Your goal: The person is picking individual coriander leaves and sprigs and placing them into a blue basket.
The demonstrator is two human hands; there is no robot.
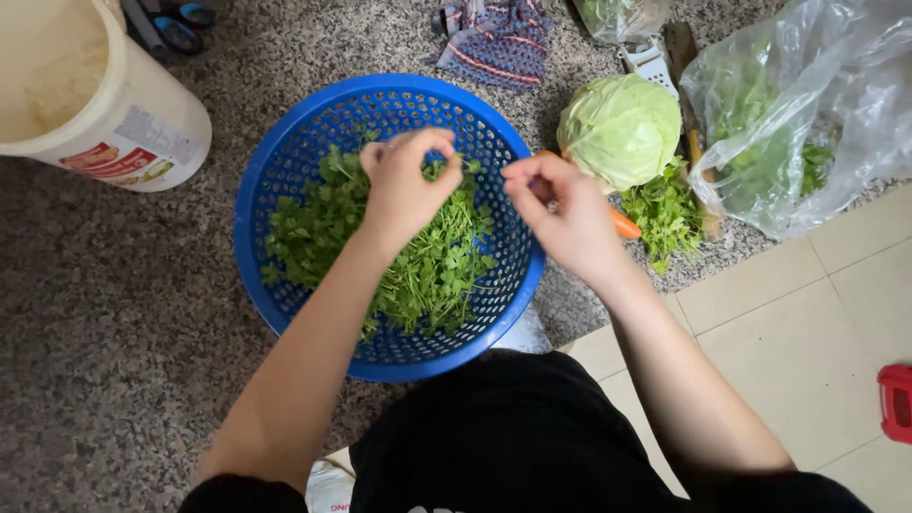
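Note:
A round blue perforated basket (285, 171) sits on the speckled granite floor, filled with leafy green herbs (427, 271). My left hand (404, 185) hovers over the basket's middle, fingertips pinched on a small sprig of the herbs. My right hand (560, 214) is at the basket's right rim, fingers curled and pinched together; what it holds is too small to make out. Both forearms reach forward from my body in dark clothing.
A cream plastic bucket (104, 104) stands at far left. A pale green cabbage (619, 128), an orange carrot (624, 225) and a loose herb bunch (667, 214) lie right of the basket. A clear bag of greens (798, 114), a striped cloth (499, 43), beige tiles (807, 323) and a red object (895, 404) are nearby.

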